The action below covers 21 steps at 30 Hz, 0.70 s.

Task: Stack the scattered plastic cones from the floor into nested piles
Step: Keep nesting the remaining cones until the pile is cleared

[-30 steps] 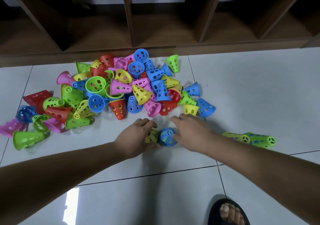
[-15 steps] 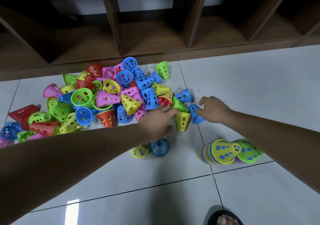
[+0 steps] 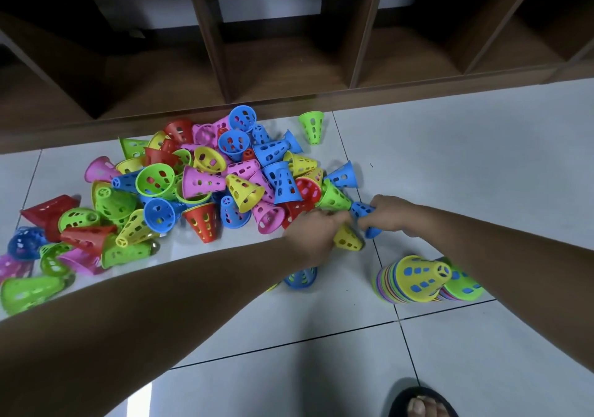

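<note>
A heap of perforated plastic cones (image 3: 205, 185) in red, pink, blue, green and yellow lies on the white tiled floor. At the heap's right edge, my left hand (image 3: 313, 230) closes around a yellow cone (image 3: 348, 240). Just to its right, my right hand (image 3: 390, 212) grips a blue cone (image 3: 364, 215). Two nested piles stand near my right forearm, one topped by a yellow cone (image 3: 418, 276), the other by a green cone (image 3: 463, 283). A blue cone (image 3: 300, 278) stands upright under my left wrist, with a sliver of a yellow one beside it.
A dark wooden shelf unit (image 3: 289, 63) with open compartments runs along the back of the floor. My foot in a black sandal (image 3: 421, 403) shows at the bottom edge. Bare tiles (image 3: 466, 146) lie right of the heap.
Both hands left the two small cones near me and reached forward to the heap's right edge, where each has closed on a cone. The camera moved closer and tilted.
</note>
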### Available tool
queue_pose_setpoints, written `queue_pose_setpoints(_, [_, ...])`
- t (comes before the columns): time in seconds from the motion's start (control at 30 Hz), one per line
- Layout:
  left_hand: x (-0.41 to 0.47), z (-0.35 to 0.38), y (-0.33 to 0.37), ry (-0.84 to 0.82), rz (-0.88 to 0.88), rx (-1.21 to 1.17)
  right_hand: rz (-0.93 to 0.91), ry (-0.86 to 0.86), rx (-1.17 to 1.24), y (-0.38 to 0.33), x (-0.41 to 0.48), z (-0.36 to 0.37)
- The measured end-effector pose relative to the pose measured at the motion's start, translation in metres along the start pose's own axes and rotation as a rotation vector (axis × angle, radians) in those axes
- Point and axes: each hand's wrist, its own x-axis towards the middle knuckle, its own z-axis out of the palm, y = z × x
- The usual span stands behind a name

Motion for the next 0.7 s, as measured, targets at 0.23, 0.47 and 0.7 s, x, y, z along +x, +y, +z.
queue_pose_setpoints(0.23, [-0.022, -0.035, -0.008, 0.061, 0.015, -0.116, -0.079, 0.163, 0.114, -0.008, -0.029, -0.02])
queue_pose_setpoints(0.47, [-0.108, -0.08, -0.049, 0.259, -0.034, -0.35, -0.305, 0.206, 0.17, -0.041, -0.071, 0.014])
queue_pose_setpoints(0.7, [-0.168, -0.059, -0.077, 0.273, -0.377, -0.635, -0.508, 0.141, 0.185, -0.053, -0.1, 0.057])
